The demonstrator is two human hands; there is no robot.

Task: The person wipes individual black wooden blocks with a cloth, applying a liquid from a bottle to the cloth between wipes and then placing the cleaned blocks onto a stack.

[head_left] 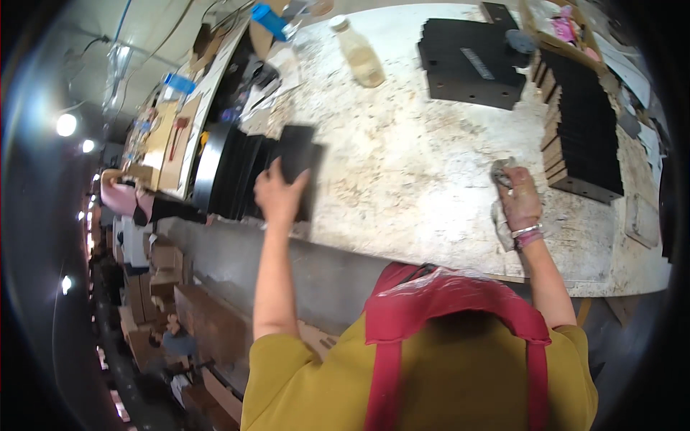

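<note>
The left hand (279,192) holds a flat black board (296,156). The fingers (293,188) are pressed on its lower edge, pinching it. The board stands up a bit at the near edge of the table (402,179), at about 10 o'clock from the middle of the picture. Just beside it, at 9 o'clock from the board, more black boards (230,169) lean in a row, one behind the next.

The right hand (519,201) is closed around a grey rag (501,205). Part of the rag sticks out above the hand and part hangs below the wrist. The hand rests on the white, speckled table at about 3 o'clock. It wears a pink band (528,237) and a thin bracelet on the wrist.

At 1 o'clock from the right hand a tall pile of black boards (583,136) sits on the table, near the hand but not touching it. At 12 o'clock, far back, lies a flat pile of black sheets (471,63). A clear bottle (358,52) with pale liquid stands at 11 o'clock from that pile, well apart from both hands.

The person wears a yellow shirt (302,381) and a red apron (449,302). Brown boxes (162,269) are stacked on the floor at 8 o'clock.
</note>
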